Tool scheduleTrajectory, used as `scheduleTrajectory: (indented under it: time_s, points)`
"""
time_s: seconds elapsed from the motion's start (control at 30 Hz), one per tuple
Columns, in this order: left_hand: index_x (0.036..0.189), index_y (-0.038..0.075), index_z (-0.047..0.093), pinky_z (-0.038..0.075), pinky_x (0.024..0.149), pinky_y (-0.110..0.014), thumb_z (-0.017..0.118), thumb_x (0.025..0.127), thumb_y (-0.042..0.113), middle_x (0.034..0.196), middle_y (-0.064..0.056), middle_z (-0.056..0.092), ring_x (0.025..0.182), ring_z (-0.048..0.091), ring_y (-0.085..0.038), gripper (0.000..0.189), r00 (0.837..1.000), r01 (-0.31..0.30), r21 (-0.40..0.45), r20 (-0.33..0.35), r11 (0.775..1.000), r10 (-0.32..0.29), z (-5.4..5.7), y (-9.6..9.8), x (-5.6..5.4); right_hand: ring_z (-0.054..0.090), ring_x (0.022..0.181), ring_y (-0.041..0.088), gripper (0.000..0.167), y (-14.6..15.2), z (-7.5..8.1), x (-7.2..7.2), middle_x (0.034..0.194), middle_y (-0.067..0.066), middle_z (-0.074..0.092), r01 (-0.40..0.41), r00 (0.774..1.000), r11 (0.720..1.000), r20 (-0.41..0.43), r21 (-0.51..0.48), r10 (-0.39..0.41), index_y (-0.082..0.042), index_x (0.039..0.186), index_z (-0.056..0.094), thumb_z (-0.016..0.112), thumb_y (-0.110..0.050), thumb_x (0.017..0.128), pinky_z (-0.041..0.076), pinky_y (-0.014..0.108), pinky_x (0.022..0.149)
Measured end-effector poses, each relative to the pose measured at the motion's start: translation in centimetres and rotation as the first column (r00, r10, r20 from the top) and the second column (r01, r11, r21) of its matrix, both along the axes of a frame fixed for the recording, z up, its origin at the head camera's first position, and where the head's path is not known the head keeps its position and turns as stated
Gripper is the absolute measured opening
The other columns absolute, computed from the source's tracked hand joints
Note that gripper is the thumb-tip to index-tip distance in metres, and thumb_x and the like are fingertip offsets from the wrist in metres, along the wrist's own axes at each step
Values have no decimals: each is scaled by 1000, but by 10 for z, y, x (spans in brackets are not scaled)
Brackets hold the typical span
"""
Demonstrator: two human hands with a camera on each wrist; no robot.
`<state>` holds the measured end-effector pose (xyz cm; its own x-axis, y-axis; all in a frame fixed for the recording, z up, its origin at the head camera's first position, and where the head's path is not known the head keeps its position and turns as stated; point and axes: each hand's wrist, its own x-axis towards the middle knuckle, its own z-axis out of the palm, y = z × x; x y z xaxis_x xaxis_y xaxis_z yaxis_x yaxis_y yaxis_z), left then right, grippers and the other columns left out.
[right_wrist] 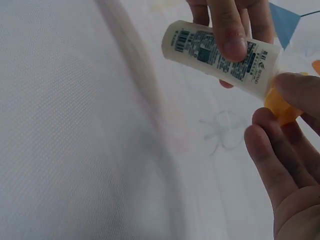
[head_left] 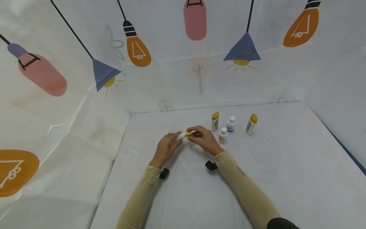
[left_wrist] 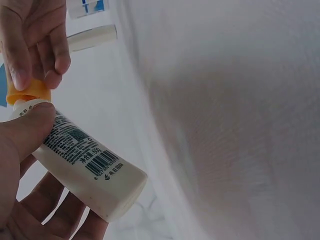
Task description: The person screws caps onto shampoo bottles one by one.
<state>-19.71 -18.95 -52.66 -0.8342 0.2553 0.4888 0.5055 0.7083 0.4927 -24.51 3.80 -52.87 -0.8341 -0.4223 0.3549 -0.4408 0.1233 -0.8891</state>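
Observation:
My left hand grips the body of a small white bottle, fingers behind it and thumb across the printed label near its neck. The bottle is tilted above the table, its label showing a barcode and dark text. At the neck end sits a yellow-orange cap, pinched between the thumb and fingers of my right hand. Whether the cap is seated on the neck or slightly raised, I cannot tell. Both hands meet over the left-middle part of the white table.
Right of the hands stand two yellow-capped bottles, one nearer and one farther right. Between them are two small white-capped bottles, one behind and one in front. A white sheet printed with lamps rises behind the table.

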Motion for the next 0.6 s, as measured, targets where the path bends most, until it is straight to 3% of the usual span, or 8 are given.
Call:
scheduleTrajectory:
  time_s: [0.27, 0.47, 0.6]
  points:
    - [137, 13, 65, 55, 89, -43, 74, 95, 21, 119, -9, 70, 107, 65, -25, 44, 1000, 6, -31, 28, 1000, -6, -1, 3, 4, 68, 106, 29, 38, 2, 7, 8, 123, 10, 67, -40, 998, 999, -48, -26, 39, -5, 129, 66, 76, -11, 93, 54, 42, 95]
    - [136, 10, 65, 55, 87, -43, 74, 95, 22, 117, -11, 70, 105, 66, -26, 43, 1000, 22, -28, 9, 999, -22, 0, 4, 6, 69, 103, 17, 36, 4, 7, 8, 122, 0, 68, -31, 990, 999, -134, 40, 36, -13, 128, 69, 76, -13, 92, 55, 30, 92]
    - [136, 9, 65, 55, 89, -44, 74, 95, 22, 118, -12, 70, 107, 66, -27, 43, 1000, 26, -27, 3, 999, -26, 0, 5, 7, 67, 106, 15, 36, 5, 10, 7, 127, 1, 67, -36, 969, 994, -238, 100, 59, -9, 127, 70, 76, -8, 92, 55, 27, 92]
